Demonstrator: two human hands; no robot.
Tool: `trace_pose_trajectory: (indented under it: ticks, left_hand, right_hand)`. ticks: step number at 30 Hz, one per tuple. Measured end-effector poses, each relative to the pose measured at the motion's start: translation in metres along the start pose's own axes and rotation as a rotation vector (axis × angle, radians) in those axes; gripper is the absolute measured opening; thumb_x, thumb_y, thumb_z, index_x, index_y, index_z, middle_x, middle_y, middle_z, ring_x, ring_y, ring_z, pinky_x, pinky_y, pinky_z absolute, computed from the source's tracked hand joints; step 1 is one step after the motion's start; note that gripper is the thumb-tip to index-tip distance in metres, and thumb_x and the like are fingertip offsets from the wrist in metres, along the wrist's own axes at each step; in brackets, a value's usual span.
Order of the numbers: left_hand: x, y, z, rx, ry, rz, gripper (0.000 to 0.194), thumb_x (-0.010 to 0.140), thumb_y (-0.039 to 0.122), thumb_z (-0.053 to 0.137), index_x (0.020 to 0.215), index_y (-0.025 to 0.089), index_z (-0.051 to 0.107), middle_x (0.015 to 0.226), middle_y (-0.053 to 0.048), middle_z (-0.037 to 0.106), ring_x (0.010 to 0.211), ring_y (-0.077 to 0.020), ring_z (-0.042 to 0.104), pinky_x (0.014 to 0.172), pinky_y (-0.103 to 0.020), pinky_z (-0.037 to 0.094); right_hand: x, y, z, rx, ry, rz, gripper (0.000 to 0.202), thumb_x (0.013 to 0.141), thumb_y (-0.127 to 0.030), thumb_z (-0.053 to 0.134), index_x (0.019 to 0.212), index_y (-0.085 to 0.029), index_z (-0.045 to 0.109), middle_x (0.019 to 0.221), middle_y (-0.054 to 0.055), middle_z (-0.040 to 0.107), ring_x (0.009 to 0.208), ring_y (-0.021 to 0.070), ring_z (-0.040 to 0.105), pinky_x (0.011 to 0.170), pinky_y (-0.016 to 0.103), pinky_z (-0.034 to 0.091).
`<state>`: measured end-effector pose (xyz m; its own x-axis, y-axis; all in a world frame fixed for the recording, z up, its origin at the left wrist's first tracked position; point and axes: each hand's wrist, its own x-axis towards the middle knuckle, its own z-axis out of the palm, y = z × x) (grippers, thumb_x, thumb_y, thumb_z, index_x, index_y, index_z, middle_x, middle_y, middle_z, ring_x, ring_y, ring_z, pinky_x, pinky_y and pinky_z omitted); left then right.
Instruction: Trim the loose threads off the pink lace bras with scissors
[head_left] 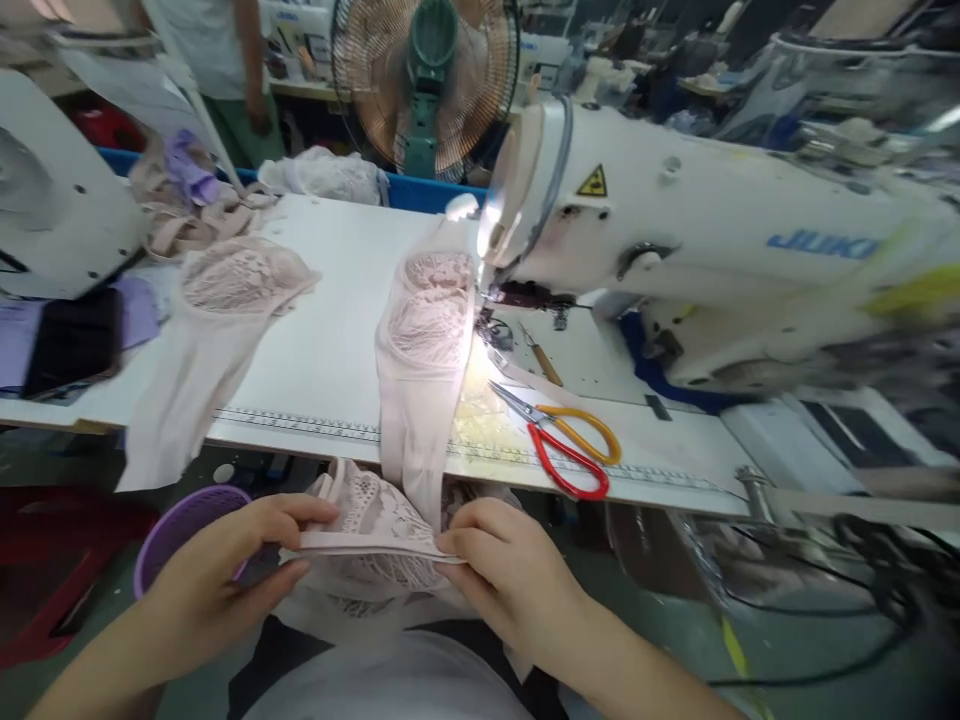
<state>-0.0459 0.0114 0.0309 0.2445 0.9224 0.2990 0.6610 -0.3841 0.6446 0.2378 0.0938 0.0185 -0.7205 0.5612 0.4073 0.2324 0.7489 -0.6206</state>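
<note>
Below the table's front edge, a pale pink lace bra piece is stretched between my hands. My left hand pinches its band at the left end. The right end of the band is between the thumb and fingers of my right hand. Another lace bra piece lies on the table beside the needle area of the white sewing machine, its lower end hanging over the edge. A third lace piece lies to the left, also overhanging the edge.
Scissors with red and orange handles and a wooden-handled tool lie near the machine. A dark phone is at the left. A purple basket stands below. Behind are a fan and a standing person.
</note>
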Motion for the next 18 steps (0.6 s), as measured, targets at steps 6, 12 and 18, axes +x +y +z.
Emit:
trace_pose_trajectory:
  ticks: [6, 12, 18]
  left_hand:
    - [0.011, -0.003, 0.006, 0.009, -0.129, 0.019, 0.02, 0.083, 0.023, 0.064, 0.104, 0.026, 0.065, 0.09, 0.002, 0.074, 0.077, -0.0152, 0.071, 0.068, -0.014, 0.056]
    - [0.019, 0.013, 0.006, -0.074, -0.455, -0.122, 0.021, 0.089, 0.012, 0.045, 0.081, 0.022, 0.061, 0.081, 0.0, 0.062, 0.068, -0.012, 0.062, 0.059, -0.017, 0.048]
    - [-0.022, 0.017, 0.013, -0.24, -0.539, 0.013, 0.029, 0.09, 0.025, 0.047, 0.061, 0.022, 0.048, 0.065, -0.002, 0.053, 0.053, -0.0155, 0.047, 0.046, -0.026, 0.036]
  right_hand:
    - [0.008, 0.004, -0.013, 0.379, -0.374, 0.244, 0.021, 0.07, -0.021, 0.082, 0.082, -0.017, 0.065, 0.084, 0.0, 0.056, 0.069, 0.0107, 0.056, 0.059, 0.018, 0.047]
    - [0.014, -0.004, -0.017, 0.311, -0.57, 0.101, 0.007, 0.084, -0.017, 0.066, 0.079, -0.016, 0.061, 0.079, 0.001, 0.059, 0.074, 0.0132, 0.059, 0.066, 0.02, 0.049]
    - [-0.005, -0.001, 0.001, -0.074, -0.424, -0.371, 0.044, 0.101, -0.022, 0.038, 0.059, -0.019, 0.05, 0.056, -0.002, 0.049, 0.049, 0.0125, 0.04, 0.042, 0.027, 0.033]
